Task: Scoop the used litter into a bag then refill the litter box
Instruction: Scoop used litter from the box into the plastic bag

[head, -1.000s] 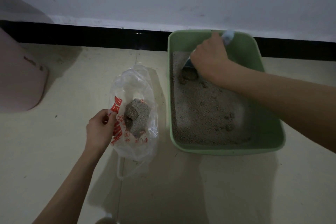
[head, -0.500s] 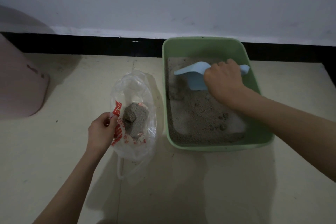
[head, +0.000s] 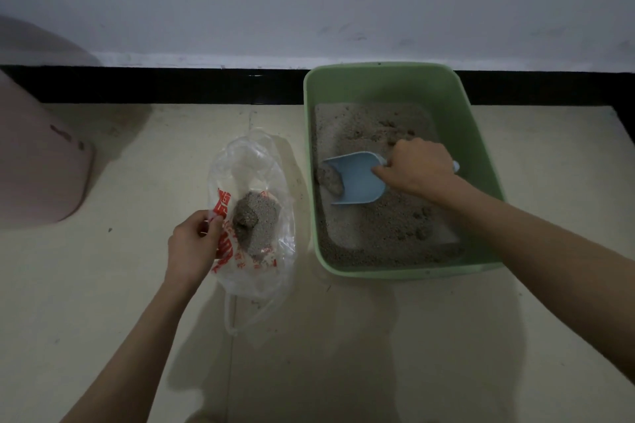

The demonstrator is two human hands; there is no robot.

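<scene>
Right hand (head: pixel 417 170) gripping pale blue plastic scoop (head: pixel 355 178), clump at its lip, inside green plastic litter box (head: pixel 453 106) on floor. Left hand (head: pixel 192 245) pinching rim of clear, red-printed plastic bag (head: pixel 254 161) holding grey litter.

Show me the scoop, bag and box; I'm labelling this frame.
light blue plastic scoop (head: pixel 357 182), head view, on its blade.
clear plastic bag with red print (head: pixel 247 161), head view, upper film.
green plastic litter box (head: pixel 446 96), head view, far wall.

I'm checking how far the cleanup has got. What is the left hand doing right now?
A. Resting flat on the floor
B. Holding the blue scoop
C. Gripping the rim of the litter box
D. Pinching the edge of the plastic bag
D: the left hand pinches the plastic bag at its near edge, while the right hand holds the scoop.
</scene>
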